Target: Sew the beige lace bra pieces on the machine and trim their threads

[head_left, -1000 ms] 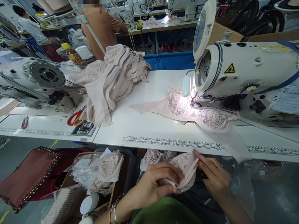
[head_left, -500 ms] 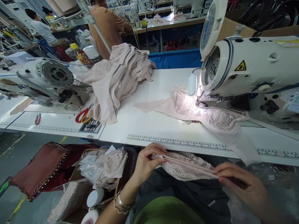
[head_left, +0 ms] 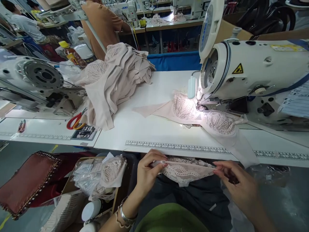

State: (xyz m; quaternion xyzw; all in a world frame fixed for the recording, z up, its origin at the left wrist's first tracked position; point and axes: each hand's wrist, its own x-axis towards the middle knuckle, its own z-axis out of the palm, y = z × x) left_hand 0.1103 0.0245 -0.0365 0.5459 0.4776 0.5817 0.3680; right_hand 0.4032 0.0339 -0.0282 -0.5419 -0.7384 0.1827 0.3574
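Note:
Over my lap, a beige lace piece [head_left: 185, 172] is stretched lengthwise by its upper edge. My left hand [head_left: 151, 169] pinches one end between thumb and fingers. At the other end, my right hand [head_left: 235, 182] grips the edge with thumb and fingertips. Just beyond, on the sewing table, a beige lace bra [head_left: 218, 124] lies spread under the needle area of the white sewing machine [head_left: 256, 69], lit by its lamp. One pale strip of it hangs over the table's front edge.
A heap of beige bra pieces [head_left: 116, 77] lies left of centre, with red and orange scissors [head_left: 76, 120] beside it. Another sewing machine [head_left: 41, 75] stands at left. Below are a box [head_left: 116, 196] with lace pieces and a brown cushion [head_left: 29, 180]. A co-worker [head_left: 101, 25] sits beyond.
My right hand has moved slightly up and left, and the lace piece's upper edge is now more level. The whole view has shifted a little to the right.

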